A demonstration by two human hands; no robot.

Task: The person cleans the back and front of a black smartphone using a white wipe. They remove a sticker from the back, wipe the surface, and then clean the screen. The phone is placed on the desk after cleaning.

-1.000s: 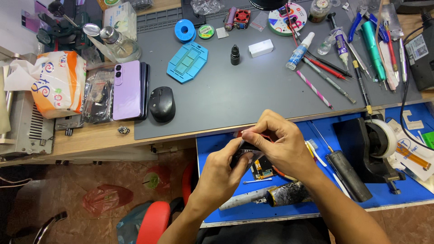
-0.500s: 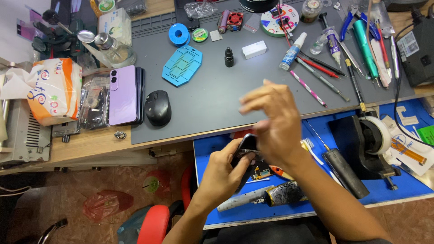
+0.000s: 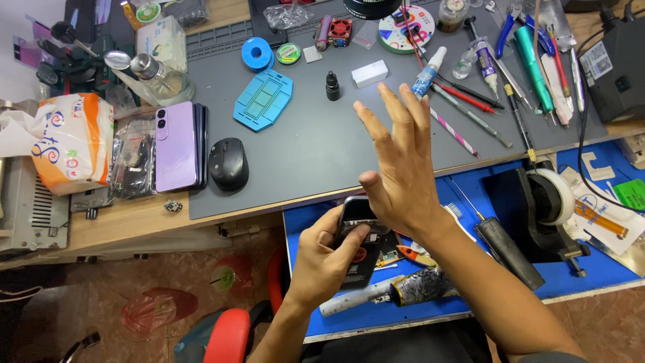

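Observation:
My left hand (image 3: 327, 254) grips a dark phone (image 3: 356, 232) upright over the blue pull-out tray (image 3: 605, 265). My right hand (image 3: 398, 165) is raised just above the phone with fingers spread and nothing in it, reaching over the front edge of the grey work mat (image 3: 316, 148). Ahead of its fingertips lie a small white block (image 3: 369, 73), a small black bottle (image 3: 332, 86) and a white glue tube (image 3: 427, 72).
A lilac phone (image 3: 175, 148) on a stack and a black mouse (image 3: 228, 164) sit at the mat's left. A blue plastic jig (image 3: 264, 99) lies mid-mat. Tweezers, pens and pliers (image 3: 531, 54) crowd the right. A tape dispenser (image 3: 547, 208) and black-handled tool (image 3: 505, 243) rest in the tray.
My right hand has let go of the phone, lifted and opened, moving forward over the mat. My left hand keeps hold of the phone in the same place.

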